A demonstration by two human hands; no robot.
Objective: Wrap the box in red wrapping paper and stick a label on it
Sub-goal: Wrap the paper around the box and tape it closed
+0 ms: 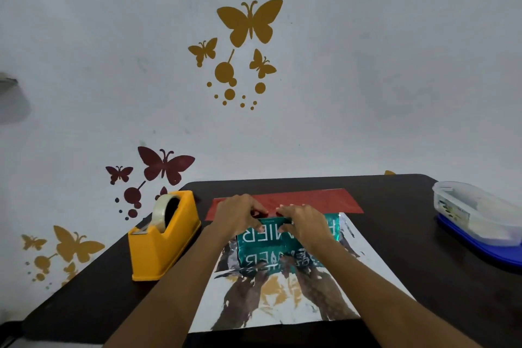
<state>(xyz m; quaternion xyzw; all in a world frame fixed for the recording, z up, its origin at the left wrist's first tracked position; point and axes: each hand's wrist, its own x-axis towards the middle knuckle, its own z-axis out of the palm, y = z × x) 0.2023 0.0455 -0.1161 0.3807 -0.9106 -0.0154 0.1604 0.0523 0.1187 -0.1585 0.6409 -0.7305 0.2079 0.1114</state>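
A yellow tape dispenser (158,237) carrying a roll of clear tape (163,212) stands on the left side of the dark tabletop (409,240), just beside the sheet of red wrapping paper (296,200). The sheet lies flat at the middle of the tabletop, its shiny silver inner side up on the near part and mirroring the forearms, while its red side shows in a strip along the far part. The teal box (271,237) with white lettering sits on the sheet between those two parts. The left hand (240,215) and the right hand (303,223) are close together at the box's far top edge, fingers curled, each pinching the red paper's edge against the box, thumbs on its teal face. At the far right a clear plastic container (474,215) rests on a blue lid (485,248)
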